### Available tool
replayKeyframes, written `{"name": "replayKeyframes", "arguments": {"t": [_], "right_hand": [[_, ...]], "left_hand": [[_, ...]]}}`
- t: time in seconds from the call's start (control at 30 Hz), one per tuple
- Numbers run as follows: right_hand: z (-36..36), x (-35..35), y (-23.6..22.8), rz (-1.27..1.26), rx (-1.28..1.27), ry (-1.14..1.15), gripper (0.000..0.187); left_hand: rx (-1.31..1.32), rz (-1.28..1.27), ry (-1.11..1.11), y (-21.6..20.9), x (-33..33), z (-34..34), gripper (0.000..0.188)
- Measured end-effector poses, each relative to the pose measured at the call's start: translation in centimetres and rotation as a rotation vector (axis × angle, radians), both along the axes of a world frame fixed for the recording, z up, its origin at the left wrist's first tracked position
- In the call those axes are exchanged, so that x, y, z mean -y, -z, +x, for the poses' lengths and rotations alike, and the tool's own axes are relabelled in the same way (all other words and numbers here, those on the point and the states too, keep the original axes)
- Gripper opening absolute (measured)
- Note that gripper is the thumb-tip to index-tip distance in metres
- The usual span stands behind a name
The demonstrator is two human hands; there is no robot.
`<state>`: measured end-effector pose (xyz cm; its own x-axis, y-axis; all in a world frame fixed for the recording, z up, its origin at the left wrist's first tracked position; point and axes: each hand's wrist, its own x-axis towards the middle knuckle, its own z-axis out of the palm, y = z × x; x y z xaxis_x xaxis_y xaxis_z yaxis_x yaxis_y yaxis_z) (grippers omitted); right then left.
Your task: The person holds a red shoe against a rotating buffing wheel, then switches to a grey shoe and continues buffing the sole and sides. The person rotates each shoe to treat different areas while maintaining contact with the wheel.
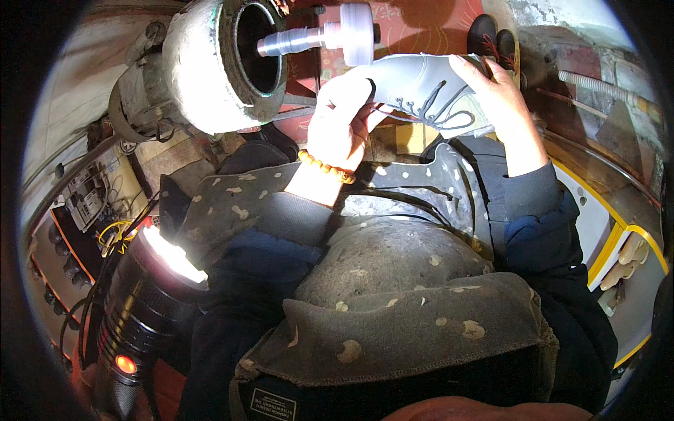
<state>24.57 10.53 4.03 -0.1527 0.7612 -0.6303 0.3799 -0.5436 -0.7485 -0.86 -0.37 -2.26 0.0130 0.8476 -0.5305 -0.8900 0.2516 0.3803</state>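
Observation:
I hold a pale grey lace-up shoe point(428, 88) in both hands above my lap. My left hand point(340, 123) grips its left end, and a beaded bracelet point(324, 167) circles that wrist. My right hand point(495, 95) wraps over the shoe's right end. The grey laces hang loose between the two hands. Just above the shoe, a white spindle with a round wheel point(347, 34) sticks out of a big round machine housing point(217, 63). A stained dark apron point(393, 281) covers my lap and chest.
A lit lamp on a black ribbed body point(151, 281) stands at lower left. Wires and an electrical box point(88, 193) lie at far left. A yellow-edged white shelf with wooden shoe forms point(628, 256) is at right. A corrugated hose point(597, 85) runs at upper right.

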Motion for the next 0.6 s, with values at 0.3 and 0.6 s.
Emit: {"name": "replayKeyframes", "arguments": {"t": [0.3, 0.6], "right_hand": [[-1.1, -0.4, 0.7, 0.036, 0.14, -0.007, 0.049], [-2.7, -1.0, 0.0, 0.09, 0.141, -0.16, 0.048]], "left_hand": [[-0.039, 0.045, -0.003, -0.5, 0.4, -0.8, 0.041], [-0.033, 0.065, -0.033, -1.9, 2.0, -1.3, 0.054]]}}
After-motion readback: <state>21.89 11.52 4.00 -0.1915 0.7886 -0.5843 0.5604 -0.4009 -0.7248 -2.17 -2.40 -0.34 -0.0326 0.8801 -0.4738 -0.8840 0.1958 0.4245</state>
